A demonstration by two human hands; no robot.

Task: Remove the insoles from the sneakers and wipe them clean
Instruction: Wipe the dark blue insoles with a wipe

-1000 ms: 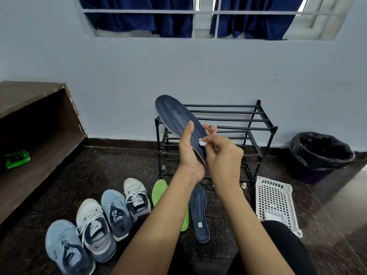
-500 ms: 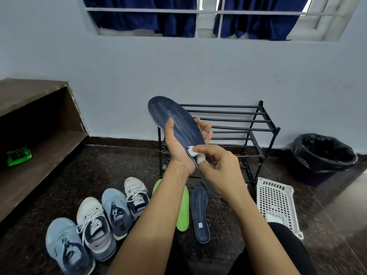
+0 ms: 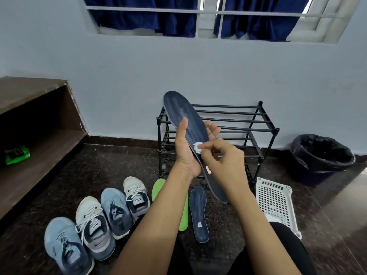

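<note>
Three insoles are in sight. One dark blue insole (image 3: 186, 118) is held up in front of the person, toe end pointing to eleven o'clock and heel end to five o'clock. The left hand (image 3: 186, 153) grips it around the middle, thumb laid along the top face and fingers curled behind the far edge. The right hand (image 3: 224, 165) pinches one small white wipe (image 3: 197, 147) between thumb and fingertips and presses it on the insole's top face, just beside the left thumb's base.

The other two insoles lie on the dark floor at six o'clock from the hands. One is a green insole (image 3: 183, 215), partly hidden by the left forearm. Just beside it at its three o'clock lies a second dark blue insole (image 3: 198, 215).

Four sneakers stand in a row at seven to eight o'clock, toes away from the person. From nearest to farthest they are a blue sneaker (image 3: 65, 249), a white sneaker (image 3: 95, 227), a second blue sneaker (image 3: 116, 213) and a second white sneaker (image 3: 137, 197).

One black metal rack (image 3: 248, 120) stands behind the hands against the wall. One white plastic basket (image 3: 276, 203) lies at four o'clock, and one black-lined bin (image 3: 321, 155) at three o'clock. At nine o'clock, one green packet (image 3: 17, 153) sits on a wooden shelf (image 3: 39, 155).
</note>
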